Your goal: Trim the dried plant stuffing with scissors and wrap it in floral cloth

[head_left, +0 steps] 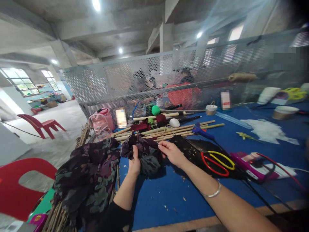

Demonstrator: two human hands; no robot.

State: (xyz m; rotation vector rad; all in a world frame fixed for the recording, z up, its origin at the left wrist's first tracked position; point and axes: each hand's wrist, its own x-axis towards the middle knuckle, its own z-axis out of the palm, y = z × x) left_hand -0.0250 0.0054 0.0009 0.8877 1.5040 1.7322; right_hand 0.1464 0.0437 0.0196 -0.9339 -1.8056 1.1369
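A bunched piece of dark patterned cloth (149, 161) is held above the blue table, in front of the sticks. My left hand (134, 163) grips its left side, thumb up over the folds, the other fingers hidden behind the cloth. At the right edge of the same piece, my right hand (170, 152) pinches the fabric between thumb and fingers. A larger heap of dark patterned fabric (89, 177) lies to the left of my left arm. Scissors (217, 162) with red and yellow handles rest to the right of my right hand on a black cloth (185, 149).
Bamboo sticks (173, 131) lie across the blue table (173, 199). A blue glue gun (201, 131), a purple power strip (253, 167) with cables, and white material (267, 132) are to the right. A pink backpack (102, 122) stands before a perforated screen (108, 82); people sit behind it.
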